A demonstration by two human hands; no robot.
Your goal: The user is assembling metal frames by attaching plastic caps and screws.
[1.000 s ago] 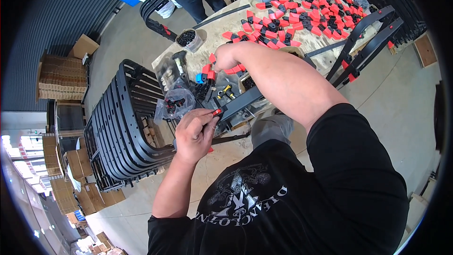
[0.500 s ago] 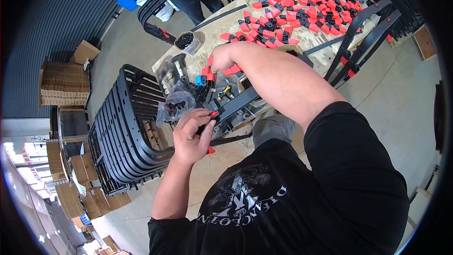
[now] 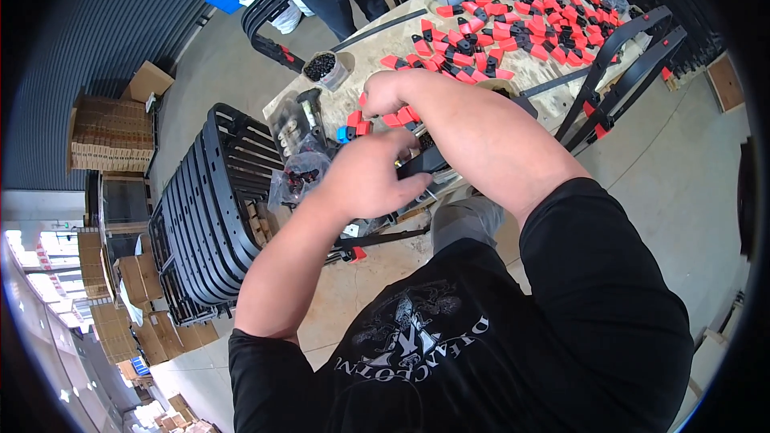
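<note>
My left hand (image 3: 370, 175) reaches over the near edge of the workbench, thumb and fingers apart, with a black square bar (image 3: 423, 162) beyond its fingertips. It partly covers the bar, and I see nothing held in it. My right hand (image 3: 383, 95) is bent downward over the bench top, its fingers mostly hidden behind the back of the hand. A bit of red plastic (image 3: 362, 99) shows at its edge; whether it is held I cannot tell. Just below lie red-and-black plastic caps (image 3: 401, 117) and a small blue piece (image 3: 345, 135).
Many red-and-black caps (image 3: 513, 28) cover the far bench. Tubs of small black parts (image 3: 324, 69) stand beside a hammer (image 3: 310, 112) and a clear plastic bag (image 3: 303, 176). Black frames (image 3: 210, 208) are stacked at left; others lean at right (image 3: 622, 72). Another person (image 3: 341, 0) stands across the bench.
My left hand has left the bar's near end with its red button and moved right and away from me, fingers spreading. My right hand stays over nearly the same spot.
</note>
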